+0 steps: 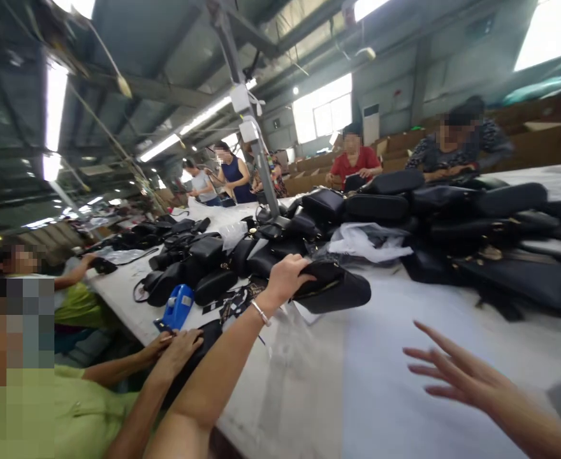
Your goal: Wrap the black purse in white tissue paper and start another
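Observation:
My left hand (286, 274), with a bracelet on the wrist, reaches forward and is closed on the edge of a black handbag (338, 288) lying on the white table (357, 382). My right hand (452, 373) hovers over the table at the lower right, fingers spread apart and holding nothing. A clear plastic bag (292, 338) lies flat on the table just below the handbag.
Piles of black handbags (476, 217) cover the table's far side and another heap (189, 255) sits left. A blue tape dispenser (178, 306) stands near the left edge. A co-worker in green has hands (175, 344) on a black bag. Other people sit along the table; a metal pole (256, 140) rises mid-table.

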### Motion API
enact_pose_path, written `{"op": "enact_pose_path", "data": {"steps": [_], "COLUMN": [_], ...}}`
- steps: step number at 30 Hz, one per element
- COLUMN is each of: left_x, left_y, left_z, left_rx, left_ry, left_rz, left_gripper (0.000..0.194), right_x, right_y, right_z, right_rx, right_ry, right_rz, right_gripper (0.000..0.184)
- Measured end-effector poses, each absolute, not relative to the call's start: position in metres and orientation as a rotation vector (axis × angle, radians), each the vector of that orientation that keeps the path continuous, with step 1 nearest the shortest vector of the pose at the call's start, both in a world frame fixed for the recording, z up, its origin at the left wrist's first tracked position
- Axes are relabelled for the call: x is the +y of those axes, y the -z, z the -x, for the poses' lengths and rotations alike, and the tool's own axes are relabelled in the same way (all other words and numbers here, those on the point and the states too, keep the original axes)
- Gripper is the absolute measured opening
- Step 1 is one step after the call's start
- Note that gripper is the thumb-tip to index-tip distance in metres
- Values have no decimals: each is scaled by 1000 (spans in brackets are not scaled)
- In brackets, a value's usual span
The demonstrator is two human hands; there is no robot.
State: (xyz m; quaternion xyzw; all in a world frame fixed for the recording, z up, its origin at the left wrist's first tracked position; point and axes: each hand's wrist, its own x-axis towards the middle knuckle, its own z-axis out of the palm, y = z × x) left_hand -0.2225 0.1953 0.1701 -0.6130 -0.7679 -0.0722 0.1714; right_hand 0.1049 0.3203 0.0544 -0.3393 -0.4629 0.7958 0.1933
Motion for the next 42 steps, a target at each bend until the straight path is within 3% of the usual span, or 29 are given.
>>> {"op": "enact_pose_path", "data": {"steps": [4,8,14,18,21,24,26,29,36,39,42], "left_x": [191,173,131,100,96,109,119,120,107,113,117], "left_y": [-151,-91,-41,-32,-9,20,31,25,-9,-4,2], "left_z": [147,70,25,53,80,96,99,105,126,125,123], "left_rx": [-2053,-1770,-1505,-1681,-2114,-2424,-2488,-2508,-2395,-2406,-2441], "left_ry": [318,530,713,940,1138,1177,1102,839,14,-52,36], "left_rz": [1972,2217,2347,2039,1796,1862,1984,2044,2194,2226,2163], "left_gripper": [25,20,36,77,114,130,123,97,71,60,63], "right_x": [298,284,255,252,253,250,248,251,277,282,280], "right_y": [-71,-41,-10,-8,-6,-6,-8,-12,-6,9,25], "right_z": [-96,-120,-152,-147,-145,-146,-147,-152,-160,-152,-147], "right_rx": [-977,-685,-831,-973,-977,-900,-889,-959,-1244,-1282,-1291], "right_ry": [-2409,-2469,-2329,-2238,-2208,-2231,-2229,-2162,-1851,-1799,-1734], "right_rz": [854,881,1124,1170,1224,1273,1287,1229,1160,1170,1153], "right_gripper": [71,58,45,54,54,54,54,56,80,83,83]}}
